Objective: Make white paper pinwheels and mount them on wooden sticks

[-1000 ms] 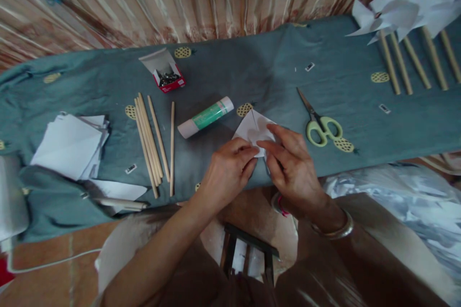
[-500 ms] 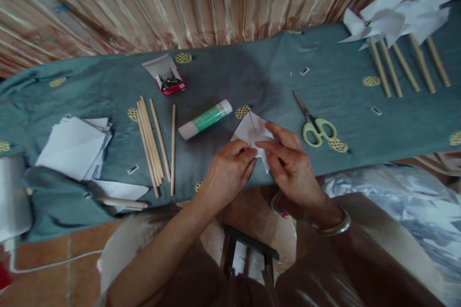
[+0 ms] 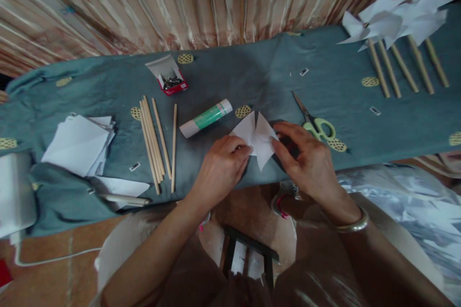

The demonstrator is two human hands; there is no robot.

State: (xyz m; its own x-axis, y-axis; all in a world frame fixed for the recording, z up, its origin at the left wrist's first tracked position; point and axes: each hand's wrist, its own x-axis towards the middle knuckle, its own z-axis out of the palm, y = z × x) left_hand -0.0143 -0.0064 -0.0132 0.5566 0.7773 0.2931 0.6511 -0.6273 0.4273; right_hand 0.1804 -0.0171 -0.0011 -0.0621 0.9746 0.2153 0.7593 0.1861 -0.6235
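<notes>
A white paper pinwheel (image 3: 263, 146), cut and partly folded, is between my two hands over the near part of the table. My left hand (image 3: 225, 160) pinches its left side near the middle, thumb and forefinger together. At its right edge, my right hand (image 3: 306, 156) has its thumb and forefinger on the paper. A glue stick (image 3: 206, 118) with a green label lies just beyond my left hand. Green-handled scissors (image 3: 317, 124) lie beyond my right hand, which covers a little of one handle loop.
Several wooden sticks (image 3: 151, 144) lie left of the glue stick, below an open red box (image 3: 173, 85) of small metal pins. A stack of paper squares (image 3: 77, 146) is farther left. Finished pinwheels (image 3: 385, 21) on sticks lie at the far right. A plastic bag (image 3: 406, 206) hangs near the right edge.
My right hand has moved right and its fingers have shifted to the paper's right edge. The paper's cut slit now stands wider, with its right flaps spread.
</notes>
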